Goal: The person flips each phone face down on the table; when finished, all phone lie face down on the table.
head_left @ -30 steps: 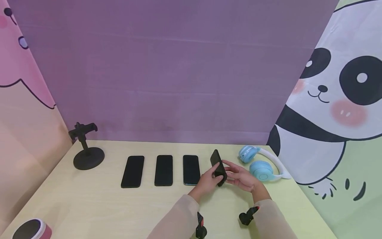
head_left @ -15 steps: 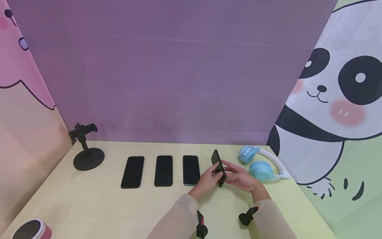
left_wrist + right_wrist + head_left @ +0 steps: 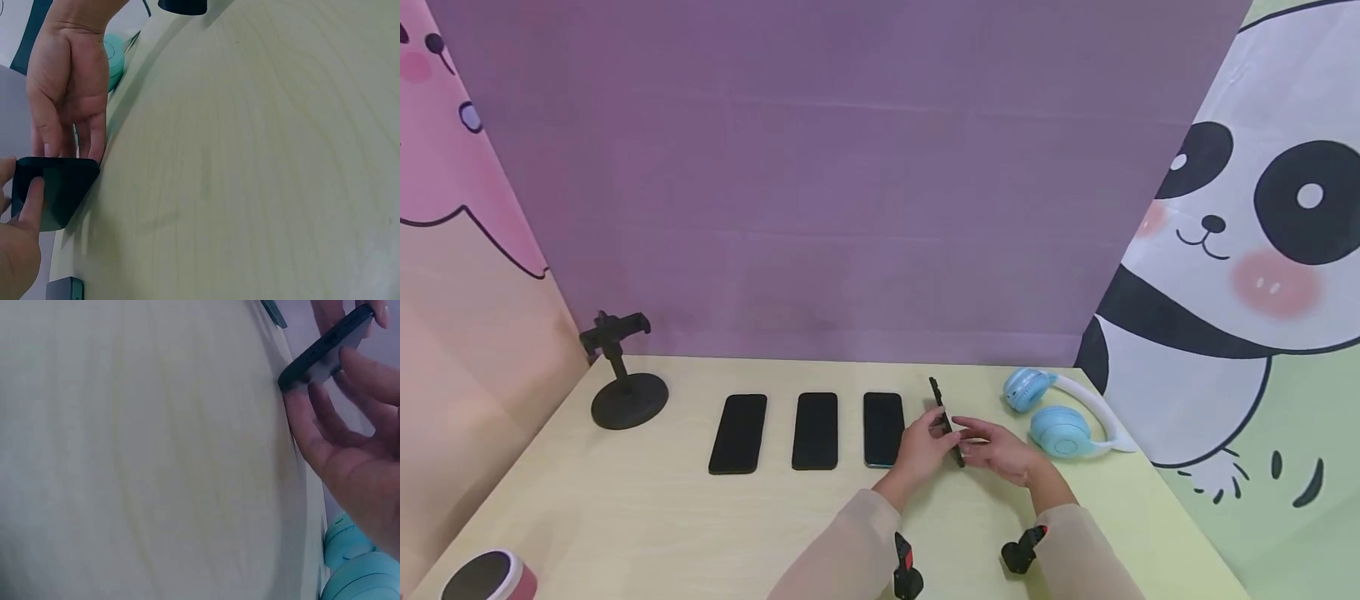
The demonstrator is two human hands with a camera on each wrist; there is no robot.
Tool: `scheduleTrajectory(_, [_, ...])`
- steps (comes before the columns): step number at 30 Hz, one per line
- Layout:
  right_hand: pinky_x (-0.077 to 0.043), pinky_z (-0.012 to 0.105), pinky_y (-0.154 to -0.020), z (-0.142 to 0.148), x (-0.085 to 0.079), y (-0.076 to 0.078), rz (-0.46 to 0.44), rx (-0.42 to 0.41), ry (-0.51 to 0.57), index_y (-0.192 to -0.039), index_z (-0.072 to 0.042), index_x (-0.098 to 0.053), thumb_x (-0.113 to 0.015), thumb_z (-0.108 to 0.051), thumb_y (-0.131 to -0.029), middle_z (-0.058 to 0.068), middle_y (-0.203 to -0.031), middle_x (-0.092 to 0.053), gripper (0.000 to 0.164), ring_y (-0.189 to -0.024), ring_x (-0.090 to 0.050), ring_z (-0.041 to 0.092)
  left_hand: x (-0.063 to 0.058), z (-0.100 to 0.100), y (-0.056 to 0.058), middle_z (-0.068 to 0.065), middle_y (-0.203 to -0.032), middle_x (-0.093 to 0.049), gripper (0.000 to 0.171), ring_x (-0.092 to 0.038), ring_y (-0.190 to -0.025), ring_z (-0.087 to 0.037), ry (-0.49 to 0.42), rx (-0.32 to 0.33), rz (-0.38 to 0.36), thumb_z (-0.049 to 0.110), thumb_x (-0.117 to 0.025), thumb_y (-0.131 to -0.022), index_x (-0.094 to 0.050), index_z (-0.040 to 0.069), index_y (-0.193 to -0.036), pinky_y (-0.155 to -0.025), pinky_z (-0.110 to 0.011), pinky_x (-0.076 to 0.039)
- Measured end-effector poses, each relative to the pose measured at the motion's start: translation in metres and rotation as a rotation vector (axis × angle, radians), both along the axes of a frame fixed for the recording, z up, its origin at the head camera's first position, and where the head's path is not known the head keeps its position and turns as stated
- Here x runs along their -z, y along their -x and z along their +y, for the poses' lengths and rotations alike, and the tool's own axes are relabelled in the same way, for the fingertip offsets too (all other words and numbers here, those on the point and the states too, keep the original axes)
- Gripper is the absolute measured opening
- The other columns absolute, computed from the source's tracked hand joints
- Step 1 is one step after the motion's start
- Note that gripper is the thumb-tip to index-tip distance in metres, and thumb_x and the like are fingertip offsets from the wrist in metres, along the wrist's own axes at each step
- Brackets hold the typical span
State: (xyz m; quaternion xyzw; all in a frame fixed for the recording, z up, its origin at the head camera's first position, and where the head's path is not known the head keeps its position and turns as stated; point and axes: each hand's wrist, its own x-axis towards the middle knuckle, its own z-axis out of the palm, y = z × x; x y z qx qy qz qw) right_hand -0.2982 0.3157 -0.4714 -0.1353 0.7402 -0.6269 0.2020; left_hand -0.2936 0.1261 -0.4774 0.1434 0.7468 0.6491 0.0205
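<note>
A black smartphone (image 3: 948, 423) is held up on its edge above the right part of the table, nearly edge-on in the head view. My left hand (image 3: 922, 447) pinches it; in the left wrist view the thumb lies against its dark face. My right hand (image 3: 1000, 452) is on the other side, with fairly straight fingers touching the phone, as the right wrist view shows around the phone (image 3: 325, 353). Left of my hands, three black smartphones lie flat in a row: the right one (image 3: 883, 429), the middle one (image 3: 815, 431) and the left one (image 3: 738, 434).
A black phone stand (image 3: 629, 402) with a round base is at the back left. Blue and white headphones (image 3: 1063, 432) lie right of my right hand. A pink, round, dark-topped object (image 3: 482, 575) sits at the front left. A purple backdrop (image 3: 850, 208) rises behind the table (image 3: 662, 517).
The held phone has turned from showing a slanted face to nearly edge-on. My right fingers have shifted slightly with it. The three flat phones stay in place.
</note>
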Motion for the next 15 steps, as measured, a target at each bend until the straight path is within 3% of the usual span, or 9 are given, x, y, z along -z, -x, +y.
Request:
scheduleTrajectory(4, [-0.049, 0.035, -0.089, -0.0034, -0.002, -0.0007, 0.049, 0.081, -0.12, -0.146, 0.013, -0.028, -0.06, 0.002, -0.093, 0.032, -0.131, -0.041, 0.063, -0.107, -0.055, 0.026, 0.0009, -0.0046, 0.0029, -0.014, -0.107, -0.067, 0.045, -0.064, -0.098, -0.02, 0.093, -0.027, 0.026, 0.006, -0.068, -0.092, -0.054, -0.006, -0.133, -0.08, -0.029, -0.053])
scheduleTrajectory(8, [-0.049, 0.04, -0.089, -0.0053, -0.0027, -0.0009, 0.086, 0.182, -0.247, -0.142, 0.011, -0.038, -0.065, 0.005, -0.088, 0.029, -0.125, -0.049, 0.06, -0.109, -0.055, 0.034, 0.0045, -0.0063, 0.0029, -0.012, -0.098, -0.065, 0.042, -0.062, -0.09, -0.02, 0.235, -0.05, 0.068, 0.003, -0.069, -0.089, -0.058, -0.008, -0.128, -0.077, -0.03, -0.052])
scheduleTrajectory(11, [-0.047, 0.044, -0.091, -0.0054, -0.0013, -0.0005, 0.106, 0.212, -0.322, -0.139, 0.011, -0.043, -0.069, 0.007, -0.084, 0.025, -0.12, -0.054, 0.06, -0.109, -0.054, 0.036, 0.0065, -0.0057, 0.0007, -0.015, -0.099, -0.063, 0.038, -0.061, -0.094, -0.026, 0.343, -0.073, 0.115, 0.003, -0.07, -0.088, -0.061, -0.009, -0.123, -0.083, -0.035, -0.051])
scheduleTrajectory(15, [-0.046, 0.045, -0.091, -0.0063, 0.001, 0.0005, 0.125, 0.219, -0.372, -0.135, 0.011, -0.047, -0.071, 0.008, -0.081, 0.02, -0.114, -0.058, 0.059, -0.106, -0.054, 0.034, 0.0075, -0.004, -0.0018, -0.02, -0.11, -0.061, 0.037, -0.057, -0.109, -0.034, 0.436, -0.111, 0.116, 0.005, -0.07, -0.087, -0.063, -0.008, -0.121, -0.094, -0.041, -0.046])
